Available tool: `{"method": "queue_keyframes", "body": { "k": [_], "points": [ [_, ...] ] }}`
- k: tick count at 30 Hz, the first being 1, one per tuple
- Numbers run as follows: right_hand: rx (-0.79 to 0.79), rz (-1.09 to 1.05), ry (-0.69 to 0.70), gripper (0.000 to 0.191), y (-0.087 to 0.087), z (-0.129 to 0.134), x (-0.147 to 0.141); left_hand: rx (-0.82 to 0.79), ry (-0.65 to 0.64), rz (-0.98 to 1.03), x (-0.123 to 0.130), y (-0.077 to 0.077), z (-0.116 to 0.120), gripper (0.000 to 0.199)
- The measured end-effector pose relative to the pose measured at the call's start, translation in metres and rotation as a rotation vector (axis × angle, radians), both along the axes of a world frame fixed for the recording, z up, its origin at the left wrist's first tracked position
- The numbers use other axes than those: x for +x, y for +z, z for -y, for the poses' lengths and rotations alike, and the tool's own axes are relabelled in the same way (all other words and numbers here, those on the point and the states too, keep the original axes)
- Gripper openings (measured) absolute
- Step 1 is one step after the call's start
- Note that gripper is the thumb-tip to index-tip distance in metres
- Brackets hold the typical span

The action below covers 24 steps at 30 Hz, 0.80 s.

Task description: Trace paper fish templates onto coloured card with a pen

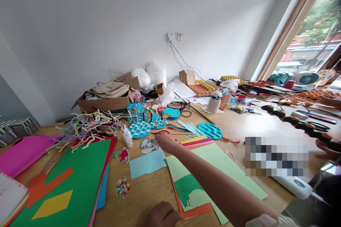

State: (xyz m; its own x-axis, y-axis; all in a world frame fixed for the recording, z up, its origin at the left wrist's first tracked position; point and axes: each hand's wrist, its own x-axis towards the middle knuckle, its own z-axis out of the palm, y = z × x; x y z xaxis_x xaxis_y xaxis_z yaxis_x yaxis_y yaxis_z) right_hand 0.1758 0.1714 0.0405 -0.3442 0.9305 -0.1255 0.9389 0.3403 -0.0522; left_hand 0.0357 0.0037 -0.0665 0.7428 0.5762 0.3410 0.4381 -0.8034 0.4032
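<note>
My right hand (165,140) reaches across the table with its fingers pressed together. Their tips are at the red-handled scissors (164,132), and whatever they pinch is hidden. Under and beside the fingertips are grey-blue and white paper cutouts (146,143). At the bottom edge my left hand (163,215) is curled on the wood, and nothing shows in it. A light blue sheet (148,164) lies between the hands. Beneath my right forearm are pale green sheets (229,170) and a dark green piece (188,189) with a drawn outline.
A white glue bottle (128,137) stands left of my right hand. Behind are blue wavy discs (139,129), pipe cleaners (93,127) and a cardboard box (103,106). Green card (87,170) lies left. A power strip (293,184) and another person's hand (327,149) are at right.
</note>
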Motion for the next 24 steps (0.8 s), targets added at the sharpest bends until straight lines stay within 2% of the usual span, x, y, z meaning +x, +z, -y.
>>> {"method": "queue_keyframes", "body": {
  "k": [2, 3, 5, 8, 10, 13, 18, 24],
  "points": [
    [0.011, -0.022, -0.006, 0.029, -0.006, -0.001, 0.0, 0.044, 0.097, -0.06, -0.009, 0.024, -0.011, 0.03],
    [0.015, -0.035, -0.004, 0.029, -0.007, -0.002, 0.001, 0.033, 0.188, -0.119, -0.013, 0.037, -0.019, 0.038],
    [0.018, -0.068, 0.004, 0.029, -0.009, -0.005, 0.0, -0.075, 0.442, -0.254, -0.023, 0.062, -0.039, 0.055],
    [0.013, -0.129, 0.008, 0.029, -0.01, -0.01, -0.004, -0.207, 0.588, -0.437, -0.034, 0.086, -0.073, 0.056],
    [0.006, -0.168, 0.004, 0.029, -0.013, -0.013, -0.007, -0.227, 0.591, -0.465, -0.038, 0.092, -0.091, 0.054],
    [-0.008, -0.212, 0.007, 0.029, -0.02, -0.019, -0.011, -0.246, 0.576, -0.494, -0.039, 0.091, -0.108, 0.049],
    [-0.013, -0.238, 0.04, 0.028, -0.028, -0.027, -0.016, -0.296, 0.552, -0.539, -0.039, 0.087, -0.118, 0.052],
    [0.037, -0.188, 0.041, 0.029, -0.028, -0.026, -0.019, -0.329, 0.521, -0.543, -0.041, 0.086, -0.126, 0.049]
  ]
}}
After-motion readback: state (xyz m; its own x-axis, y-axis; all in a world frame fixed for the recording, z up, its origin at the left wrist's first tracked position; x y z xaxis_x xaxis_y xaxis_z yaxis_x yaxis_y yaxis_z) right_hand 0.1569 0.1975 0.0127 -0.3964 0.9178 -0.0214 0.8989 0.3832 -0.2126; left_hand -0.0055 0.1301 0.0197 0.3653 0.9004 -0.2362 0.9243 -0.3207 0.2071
